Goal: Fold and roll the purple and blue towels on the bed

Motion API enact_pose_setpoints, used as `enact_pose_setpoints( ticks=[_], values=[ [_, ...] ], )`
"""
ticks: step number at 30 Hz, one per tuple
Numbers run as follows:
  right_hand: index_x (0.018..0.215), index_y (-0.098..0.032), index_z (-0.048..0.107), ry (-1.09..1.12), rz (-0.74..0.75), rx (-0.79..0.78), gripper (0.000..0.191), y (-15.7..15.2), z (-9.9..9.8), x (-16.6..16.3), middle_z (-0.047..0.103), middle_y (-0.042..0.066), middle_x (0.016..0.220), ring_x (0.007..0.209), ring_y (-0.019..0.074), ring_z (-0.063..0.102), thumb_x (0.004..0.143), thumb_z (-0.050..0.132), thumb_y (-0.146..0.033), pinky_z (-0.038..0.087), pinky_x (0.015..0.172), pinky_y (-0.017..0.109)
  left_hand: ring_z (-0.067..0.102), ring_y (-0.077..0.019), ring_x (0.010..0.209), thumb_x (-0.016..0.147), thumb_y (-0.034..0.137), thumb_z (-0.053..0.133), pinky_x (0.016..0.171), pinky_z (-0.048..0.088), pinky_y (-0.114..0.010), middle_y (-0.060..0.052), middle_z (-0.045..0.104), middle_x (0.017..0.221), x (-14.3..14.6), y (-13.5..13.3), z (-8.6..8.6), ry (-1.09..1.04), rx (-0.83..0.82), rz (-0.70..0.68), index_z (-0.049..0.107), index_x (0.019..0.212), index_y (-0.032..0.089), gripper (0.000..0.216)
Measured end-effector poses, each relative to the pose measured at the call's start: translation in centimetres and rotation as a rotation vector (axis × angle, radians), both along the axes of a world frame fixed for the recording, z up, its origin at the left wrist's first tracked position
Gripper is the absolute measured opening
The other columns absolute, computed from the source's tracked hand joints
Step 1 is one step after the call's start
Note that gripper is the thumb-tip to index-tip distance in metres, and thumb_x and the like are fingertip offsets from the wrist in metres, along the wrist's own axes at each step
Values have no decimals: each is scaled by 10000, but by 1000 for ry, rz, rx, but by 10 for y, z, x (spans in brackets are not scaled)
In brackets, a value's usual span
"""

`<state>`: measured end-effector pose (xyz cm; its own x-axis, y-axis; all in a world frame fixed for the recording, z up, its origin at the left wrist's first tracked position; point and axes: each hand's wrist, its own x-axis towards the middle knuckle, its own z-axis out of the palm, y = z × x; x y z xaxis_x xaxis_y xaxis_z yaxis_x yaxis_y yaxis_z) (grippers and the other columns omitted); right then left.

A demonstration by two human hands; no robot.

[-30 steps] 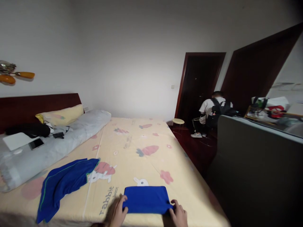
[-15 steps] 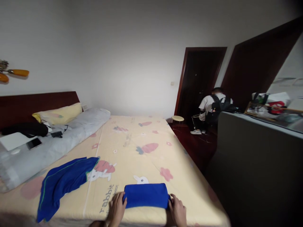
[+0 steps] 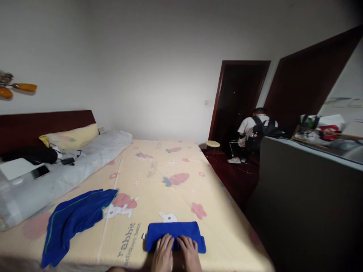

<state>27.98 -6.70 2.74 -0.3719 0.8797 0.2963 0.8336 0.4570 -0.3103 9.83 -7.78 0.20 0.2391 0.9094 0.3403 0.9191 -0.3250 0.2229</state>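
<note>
A folded blue cloth garment lies on the bed near its front edge. A small white tag sticks out at its left end, and a narrow blue flap shows at its right end. My left hand lies on the near middle of the bundle, fingers stretched forward. Close beside it, my right hand rests on the same cloth with its fingers laid out. The undersides of both hands are hidden. To the left, a second blue garment with green piping is spread loosely on the sheet, touched by neither hand.
The bed has a cream sheet with printed carrots and rabbits. A grey quilt along the left holds a phone and cables. Right stands a dark panel. Beyond, a person sits by a stool.
Both hands have left the two ends of the folded garment and come together on its near middle. The tag at its left end and the flap at its right end are now uncovered.
</note>
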Motion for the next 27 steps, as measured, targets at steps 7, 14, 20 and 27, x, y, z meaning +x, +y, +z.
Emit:
enact_pose_setpoints(
  ticks=[7,14,20,27],
  values=[
    [1305,-323,540,-48,-151,-74,519,4,-13,39,582,40,1366,1228,264,527,807,465,-201,379,997,436,486,-243,1299,750,85,427,1091,353,-482,-34,573,1398,-48,-12,-1,43,-143,179,517,1352,305,648],
    [1286,-328,543,-79,-258,-60,560,8,-12,80,611,38,1323,1139,265,569,768,425,-151,388,947,449,412,-235,1359,742,81,428,1102,294,-497,-11,522,1447,-72,-14,10,65,-138,273,544,1322,323,639],
    [1038,-260,627,-17,-278,-37,311,12,18,68,700,42,995,983,232,593,798,442,-187,369,905,391,545,-206,1210,753,72,423,1047,346,-403,-24,662,1273,-72,-2,39,-12,-169,230,603,1224,284,547],
    [1143,-216,565,24,-408,-191,344,28,15,64,696,90,1072,1020,243,616,867,376,-298,403,877,396,644,-177,1018,831,214,452,873,437,-275,-43,724,1060,-85,5,65,-98,-335,476,644,1076,230,311]
  ],
)
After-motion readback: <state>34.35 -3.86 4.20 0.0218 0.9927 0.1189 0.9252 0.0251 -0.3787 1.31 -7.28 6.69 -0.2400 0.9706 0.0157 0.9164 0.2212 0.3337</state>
